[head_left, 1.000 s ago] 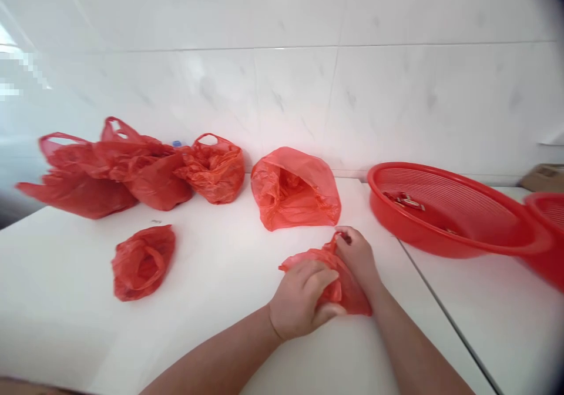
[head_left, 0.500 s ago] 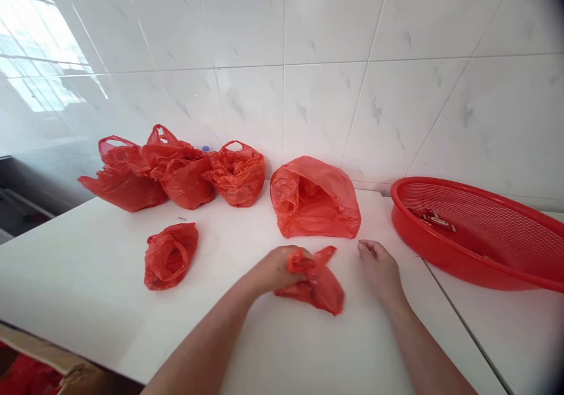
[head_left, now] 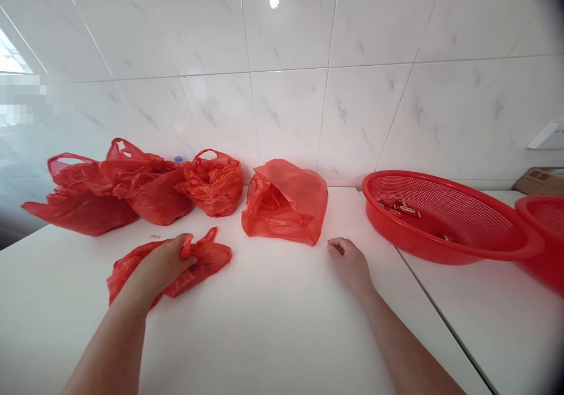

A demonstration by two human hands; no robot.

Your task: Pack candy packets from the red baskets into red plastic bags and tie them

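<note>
My left hand (head_left: 164,264) is closed on the gathered neck of a small red plastic bag (head_left: 207,265), whose twisted end sticks up past the fingers. Behind and partly under that hand lies another small red plastic bag (head_left: 121,271); the hand hides where the two meet. My right hand (head_left: 352,265) rests low over the white table with its fingers curled in, and nothing shows in it. Nearest to it stands a larger red plastic bag (head_left: 286,204), its mouth gaping toward me.
Several full red carrier bags (head_left: 152,192) stand against the tiled wall at the back left. On the right is a red mesh basket (head_left: 440,248) with small red packets (head_left: 405,208) inside. A second red basket (head_left: 546,248) and a cardboard box (head_left: 540,180) lie beyond it.
My left hand has carried the small red bag leftward, up to the other small bag. My right hand stays curled near the large bag. The view has turned right.
</note>
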